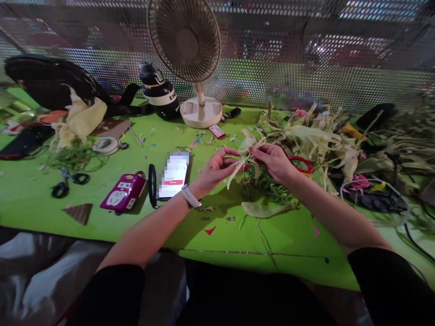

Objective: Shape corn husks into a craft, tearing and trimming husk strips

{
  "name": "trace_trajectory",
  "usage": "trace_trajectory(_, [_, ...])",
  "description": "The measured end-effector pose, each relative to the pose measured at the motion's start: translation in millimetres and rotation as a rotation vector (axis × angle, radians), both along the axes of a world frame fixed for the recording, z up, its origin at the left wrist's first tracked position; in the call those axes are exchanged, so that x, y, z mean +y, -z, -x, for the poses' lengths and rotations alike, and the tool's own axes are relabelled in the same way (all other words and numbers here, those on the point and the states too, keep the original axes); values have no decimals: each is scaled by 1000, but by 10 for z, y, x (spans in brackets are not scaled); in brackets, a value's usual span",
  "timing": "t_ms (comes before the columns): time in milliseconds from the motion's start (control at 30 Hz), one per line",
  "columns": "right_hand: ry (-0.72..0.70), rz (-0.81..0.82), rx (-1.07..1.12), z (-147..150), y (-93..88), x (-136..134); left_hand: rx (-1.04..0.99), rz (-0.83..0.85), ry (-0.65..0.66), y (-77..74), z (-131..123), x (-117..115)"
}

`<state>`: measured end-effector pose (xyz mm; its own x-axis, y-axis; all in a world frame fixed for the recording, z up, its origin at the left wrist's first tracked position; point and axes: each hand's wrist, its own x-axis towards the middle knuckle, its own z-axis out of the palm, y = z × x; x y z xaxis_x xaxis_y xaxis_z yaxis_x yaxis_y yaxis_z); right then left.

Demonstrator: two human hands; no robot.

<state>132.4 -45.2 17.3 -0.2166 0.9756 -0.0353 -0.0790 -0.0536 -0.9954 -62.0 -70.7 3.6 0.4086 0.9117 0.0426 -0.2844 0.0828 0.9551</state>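
Strips of pale dried corn husk are pinched in my left hand, which wears a white wristband. Close beside it, my right hand grips the husk's upper part between thumb and fingers. Both hands are above a tangle of green string-like strands on the green table. A loose flat husk piece lies just in front of the strands. Behind my right wrist is a red ring, partly hidden by the arm. How the strips join between my fingers is too small to make out.
A heap of corn husks spreads at the right, near a black cable. A fan and a black bottle stand at the back. On the left are a phone, a purple power socket and scissors.
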Motion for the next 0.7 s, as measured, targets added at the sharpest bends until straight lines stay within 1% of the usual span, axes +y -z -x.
trace_trajectory(100, [18, 115, 100, 29, 60, 3, -105, 139, -26, 36, -14, 23])
trace_trajectory(167, [17, 138, 153, 56, 91, -4, -168, 280, -68, 67, -51, 30])
trace_trajectory(233, [24, 138, 198, 80, 112, -14, -208, 430, -82, 91, -98, 24])
trace_trajectory(300, [46, 142, 234, 99, 128, -25, -211, 525, -50, 98, -135, 6])
trace_trajectory(333, [55, 142, 247, 107, 135, -31, -207, 543, -29, 94, -144, -6])
trace_trajectory(400, [53, 131, 249, 119, 152, -46, -214, 522, -15, 74, -146, -28])
trace_trajectory(500, [17, 133, 215, 135, 177, -69, -235, 437, -32, 34, -130, -45])
trace_trajectory(633, [-18, 216, 205, 135, 184, -78, -188, 356, -52, 6, -128, -27])
trace_trajectory(700, [-38, 296, 160, 124, 173, -76, -163, 337, -105, 8, -136, -10])
